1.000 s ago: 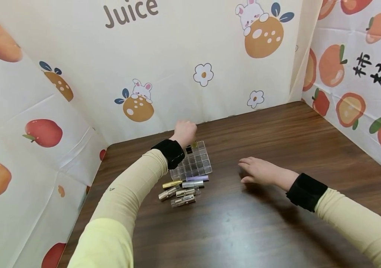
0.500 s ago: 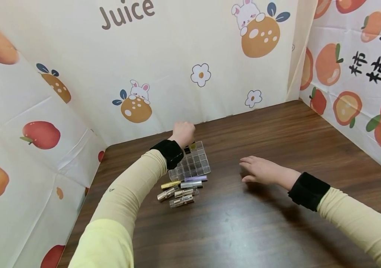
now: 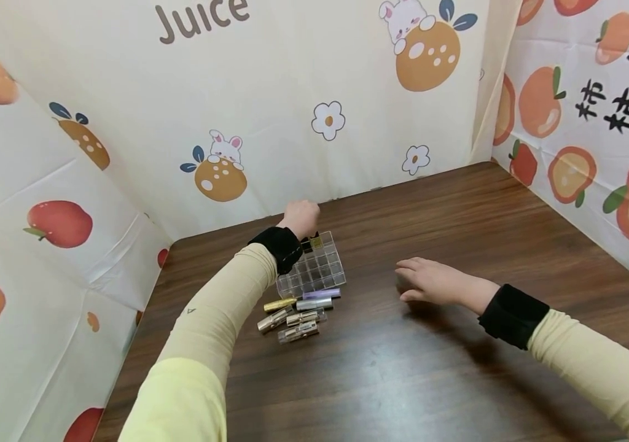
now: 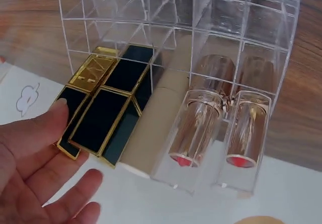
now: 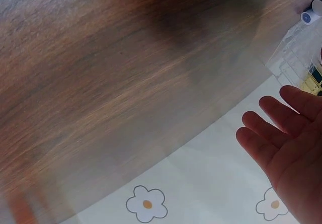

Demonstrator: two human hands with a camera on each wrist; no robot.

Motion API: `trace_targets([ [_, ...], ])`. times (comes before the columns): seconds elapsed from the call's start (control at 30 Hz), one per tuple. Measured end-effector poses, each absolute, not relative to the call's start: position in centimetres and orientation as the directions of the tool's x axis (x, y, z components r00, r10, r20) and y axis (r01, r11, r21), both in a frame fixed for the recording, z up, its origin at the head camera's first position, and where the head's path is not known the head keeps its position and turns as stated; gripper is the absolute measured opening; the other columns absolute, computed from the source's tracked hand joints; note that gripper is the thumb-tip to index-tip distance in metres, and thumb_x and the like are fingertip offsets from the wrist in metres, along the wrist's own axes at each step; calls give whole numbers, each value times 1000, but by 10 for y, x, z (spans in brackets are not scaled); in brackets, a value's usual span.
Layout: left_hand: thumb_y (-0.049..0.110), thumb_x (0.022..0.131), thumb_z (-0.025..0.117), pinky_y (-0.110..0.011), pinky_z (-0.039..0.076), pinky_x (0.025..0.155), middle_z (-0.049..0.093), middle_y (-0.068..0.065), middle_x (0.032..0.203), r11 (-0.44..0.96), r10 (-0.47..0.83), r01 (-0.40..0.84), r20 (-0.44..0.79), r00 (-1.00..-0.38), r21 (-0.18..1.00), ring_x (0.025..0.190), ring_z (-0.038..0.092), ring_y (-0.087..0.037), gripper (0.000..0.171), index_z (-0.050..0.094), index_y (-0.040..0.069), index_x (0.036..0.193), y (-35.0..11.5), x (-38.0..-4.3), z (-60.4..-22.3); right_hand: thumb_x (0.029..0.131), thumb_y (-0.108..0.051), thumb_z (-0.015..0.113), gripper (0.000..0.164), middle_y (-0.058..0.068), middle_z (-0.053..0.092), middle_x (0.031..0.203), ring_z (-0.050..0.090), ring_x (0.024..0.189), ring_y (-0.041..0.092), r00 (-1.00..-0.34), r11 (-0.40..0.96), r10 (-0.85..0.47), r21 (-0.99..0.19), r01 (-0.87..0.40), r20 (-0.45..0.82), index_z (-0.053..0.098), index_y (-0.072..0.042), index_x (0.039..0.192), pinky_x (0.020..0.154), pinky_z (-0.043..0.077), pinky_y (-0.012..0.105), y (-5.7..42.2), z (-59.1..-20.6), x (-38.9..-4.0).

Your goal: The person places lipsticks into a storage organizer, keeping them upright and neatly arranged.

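At the far-left corner of a clear compartment organizer, my left hand pinches a black-and-gold lipstick, thumb on its near face. In the left wrist view this lipstick sits at the row's end, its gold part reaching into a compartment. Beside it stand a dark lipstick with gold edges, a beige tube and two clear-capped lipsticks with red tips. My right hand is off to the right, low over the table, fingers extended and holding nothing.
Before the organizer lie a purple tube, a silver tube, a gold tube and several clear-capped lipsticks. Fruit-printed cloth walls enclose the brown wooden table at the back and sides.
My left hand stays at the organizer's far corner, and a dark lipstick end now shows just below it, beside a gold one. The right hand keeps its place. The head view has shifted slightly.
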State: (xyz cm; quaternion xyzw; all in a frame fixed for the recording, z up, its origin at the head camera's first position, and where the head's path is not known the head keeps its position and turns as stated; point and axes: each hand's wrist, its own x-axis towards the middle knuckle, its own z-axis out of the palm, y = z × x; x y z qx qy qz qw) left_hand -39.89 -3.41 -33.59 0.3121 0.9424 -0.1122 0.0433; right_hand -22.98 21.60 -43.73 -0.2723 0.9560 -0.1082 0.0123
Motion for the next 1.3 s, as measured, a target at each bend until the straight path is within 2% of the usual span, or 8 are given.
trace_targets([
  [0.2,0,104,60,-30,47,67,77,-17,117,817,523,552,-189,-831,-168,88,67,-19,15,75,3,103,-40,-410,-339,102,-29,72,57,34,60,144,59,135,52,-837,817,-546,-194,-543,46,62,14,138,113,49,60,209,-429,-233],
  [0.33,-1,104,59,-32,57,72,78,-17,112,796,555,573,-146,-819,-195,97,75,-26,19,77,2,107,-43,-431,-357,102,-29,73,58,34,60,145,58,135,52,-840,819,-541,-198,-539,48,61,14,138,113,49,61,204,-425,-234],
  [0.5,-1,106,57,-36,62,83,77,-18,117,812,532,555,-162,-831,-182,106,75,-29,21,77,1,113,-52,-427,-356,102,-29,73,58,34,60,146,57,137,52,-838,815,-545,-210,-540,42,61,14,139,114,48,60,195,-424,-233],
  [0.63,4,103,67,-39,60,97,75,-17,130,842,484,520,-222,-846,-143,120,73,-30,23,76,0,124,-65,-409,-346,101,-30,74,58,34,61,144,59,135,52,-827,807,-560,-195,-557,42,62,14,137,114,49,60,189,-426,-233],
  [0.87,15,103,72,-48,45,121,54,-20,161,871,483,449,-181,-857,200,149,53,-37,65,46,1,161,-112,-392,-344,102,-32,73,59,33,60,146,58,136,52,-819,801,-574,-193,-566,19,62,13,139,114,48,60,179,-429,-235],
  [0.97,13,105,68,-50,45,121,51,-22,163,853,486,451,-87,-869,264,146,55,-39,69,37,1,166,-134,-380,-338,102,-31,73,59,33,59,147,57,137,52,-818,799,-575,-200,-567,20,61,13,140,115,48,60,174,-429,-238],
  [1.17,10,104,67,-52,53,108,63,-25,149,835,457,455,72,-887,308,125,67,-42,64,42,0,163,-174,-346,-343,102,-27,73,54,31,62,144,60,135,49,-790,767,-610,-208,-607,54,63,12,138,113,50,59,154,-430,-245],
  [1.3,10,102,72,-56,51,113,63,-26,149,828,428,441,117,-896,346,126,68,-42,63,48,-4,158,-193,-323,-355,98,-15,77,35,23,73,120,72,112,40,-747,737,-651,-125,-665,134,70,8,124,97,60,50,137,-434,-257],
])
